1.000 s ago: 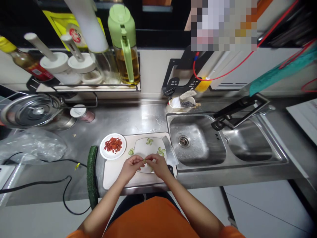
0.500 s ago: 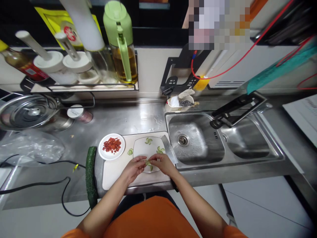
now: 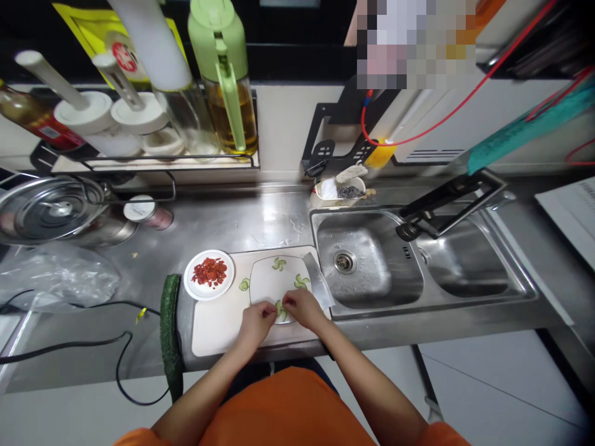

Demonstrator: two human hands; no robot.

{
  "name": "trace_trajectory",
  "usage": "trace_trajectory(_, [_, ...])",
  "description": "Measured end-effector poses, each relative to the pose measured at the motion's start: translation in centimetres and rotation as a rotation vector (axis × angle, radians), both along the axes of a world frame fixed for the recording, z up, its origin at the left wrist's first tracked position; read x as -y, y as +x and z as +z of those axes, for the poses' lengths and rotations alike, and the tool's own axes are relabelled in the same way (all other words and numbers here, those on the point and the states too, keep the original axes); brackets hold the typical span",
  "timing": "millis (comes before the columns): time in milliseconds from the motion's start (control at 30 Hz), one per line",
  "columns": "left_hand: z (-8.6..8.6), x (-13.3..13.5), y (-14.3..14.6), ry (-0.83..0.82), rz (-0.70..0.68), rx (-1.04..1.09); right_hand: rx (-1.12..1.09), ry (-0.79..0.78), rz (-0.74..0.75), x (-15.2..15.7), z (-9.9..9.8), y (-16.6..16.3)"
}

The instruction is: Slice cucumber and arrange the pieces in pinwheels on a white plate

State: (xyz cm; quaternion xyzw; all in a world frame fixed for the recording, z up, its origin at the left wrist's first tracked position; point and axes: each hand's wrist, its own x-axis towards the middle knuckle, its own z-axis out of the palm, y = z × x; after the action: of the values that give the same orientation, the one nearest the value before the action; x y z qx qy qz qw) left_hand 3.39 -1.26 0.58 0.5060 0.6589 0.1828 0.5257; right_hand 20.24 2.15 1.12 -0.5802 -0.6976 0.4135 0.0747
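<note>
A white square plate (image 3: 274,282) lies on a white cutting board (image 3: 218,325) at the counter's front edge. Small fans of green cucumber slices sit on it at the back (image 3: 279,264) and at the right (image 3: 302,282). My left hand (image 3: 256,323) and my right hand (image 3: 302,308) meet over the plate's near edge, fingertips pinched on another cluster of cucumber slices (image 3: 280,310) resting on the plate. One loose slice (image 3: 244,285) lies on the board beside the plate.
A small plate of chopped red chilli (image 3: 209,274) sits left of the square plate. A whole cucumber (image 3: 170,328) hangs over the counter edge. A cleaver blade (image 3: 318,288) lies right of the plate, by the steel sink (image 3: 372,266). Pot lid, plastic bag and cable lie left.
Both hands came down from holding the slices just above the plate to pressing them onto its near edge. The camera shifted slightly.
</note>
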Motion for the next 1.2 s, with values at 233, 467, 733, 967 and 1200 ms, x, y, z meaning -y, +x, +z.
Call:
trace_trajectory(233, [0.7, 0.1, 0.4, 0.013, -0.099, -0.103, 0.080, 0.029, 0.060, 0.2, -0.1, -0.1])
trace_trajectory(467, [0.7, 0.1, 0.6, 0.117, -0.222, -0.194, 0.140, 0.055, 0.104, 0.1, -0.2, -0.3])
trace_trajectory(733, [0.1, 0.7, 0.6, 0.221, -0.320, -0.259, 0.229, 0.137, 0.160, 0.6, -0.2, -0.5])
trace_trajectory(967, [0.3, 1.0, 0.4, 0.257, -0.407, -0.259, 0.258, 0.223, 0.201, 1.3, -0.7, -0.4])
trace_trajectory(1200, [0.5, 1.2, 0.3, 0.294, -0.522, -0.343, 0.254, 0.249, 0.204, 1.8, -1.4, -0.3])
